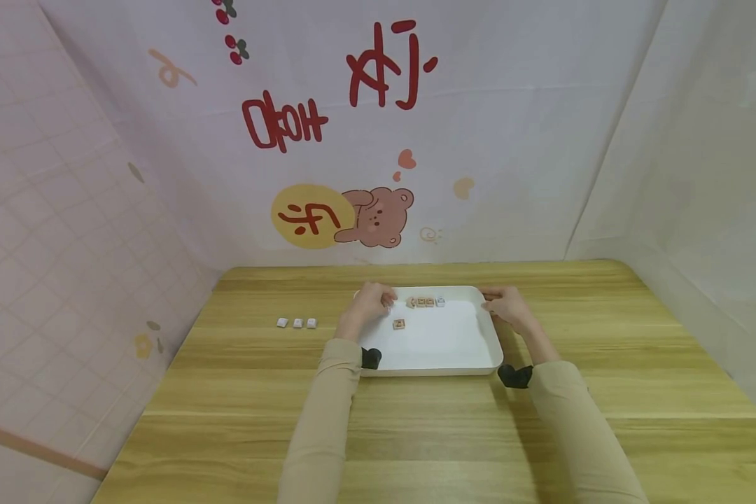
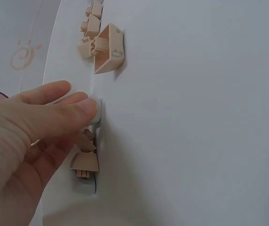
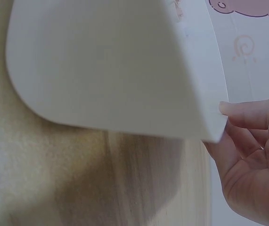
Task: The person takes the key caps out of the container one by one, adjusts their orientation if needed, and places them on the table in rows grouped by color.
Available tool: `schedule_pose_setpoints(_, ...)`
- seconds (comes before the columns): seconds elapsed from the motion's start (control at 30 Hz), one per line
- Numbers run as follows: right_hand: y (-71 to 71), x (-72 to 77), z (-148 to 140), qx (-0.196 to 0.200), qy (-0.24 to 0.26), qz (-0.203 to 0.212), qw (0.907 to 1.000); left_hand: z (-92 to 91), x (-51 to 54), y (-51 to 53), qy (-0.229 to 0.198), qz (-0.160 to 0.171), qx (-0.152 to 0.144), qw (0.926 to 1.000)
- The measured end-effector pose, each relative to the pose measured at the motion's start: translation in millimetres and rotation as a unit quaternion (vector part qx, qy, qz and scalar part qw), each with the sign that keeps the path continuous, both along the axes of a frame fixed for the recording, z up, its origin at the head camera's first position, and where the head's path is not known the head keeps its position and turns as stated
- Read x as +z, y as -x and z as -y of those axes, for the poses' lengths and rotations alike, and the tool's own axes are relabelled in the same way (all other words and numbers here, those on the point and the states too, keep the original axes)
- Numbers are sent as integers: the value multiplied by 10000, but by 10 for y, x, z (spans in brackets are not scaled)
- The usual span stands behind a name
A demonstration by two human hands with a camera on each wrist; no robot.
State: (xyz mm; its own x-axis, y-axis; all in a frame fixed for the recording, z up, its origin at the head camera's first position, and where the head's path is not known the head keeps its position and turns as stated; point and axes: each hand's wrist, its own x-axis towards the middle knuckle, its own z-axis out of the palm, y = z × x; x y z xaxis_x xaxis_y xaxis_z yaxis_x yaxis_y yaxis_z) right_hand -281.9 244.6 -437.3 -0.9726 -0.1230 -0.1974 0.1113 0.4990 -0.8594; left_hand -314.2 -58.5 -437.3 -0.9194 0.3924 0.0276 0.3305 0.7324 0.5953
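A shallow white tray [image 1: 441, 343] sits over the table, its right side tilted up from the wood in the right wrist view. My right hand [image 1: 509, 308] grips the tray's far right corner, thumb on the inner side and fingers beneath. Inside the tray's left part, my left hand [image 2: 40, 127] pinches a white keycap [image 2: 96, 113] between thumb and fingers. Several tan keycaps lie close by along the tray's far wall, and one larger tan keycap [image 2: 110, 51] stands apart from them. A white keycap [image 1: 440, 302] lies at the right end of the row.
Three white keycaps [image 1: 298, 323] lie on the wooden table [image 1: 258, 392] left of the tray. A white cloth backdrop [image 1: 504, 154] with a printed bear and red characters rises behind the table's far edge. More cloth hangs at both sides.
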Motion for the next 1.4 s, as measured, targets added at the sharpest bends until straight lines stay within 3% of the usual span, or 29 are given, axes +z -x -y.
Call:
schedule_pose_setpoints(0.3,5,8,-4,18,28,14,10000,2,-27,22,103,92,79,9999)
schedule_pose_setpoints(0.63,20,5,-14,9,35,-45,10000,16,-9,8,314,41,-107,9994)
schedule_pose_setpoints(0.9,16,5,-19,18,50,-19,10000,5,-7,0,370,106,12,9993)
schedule_pose_setpoints(1.2,10,7,-14,2,85,14,10000,-12,-6,10,-41,310,278,9991)
schedule_pose_setpoints(1.4,6,14,-9,-6,72,41,10000,-22,39,47,-437,494,295,9974)
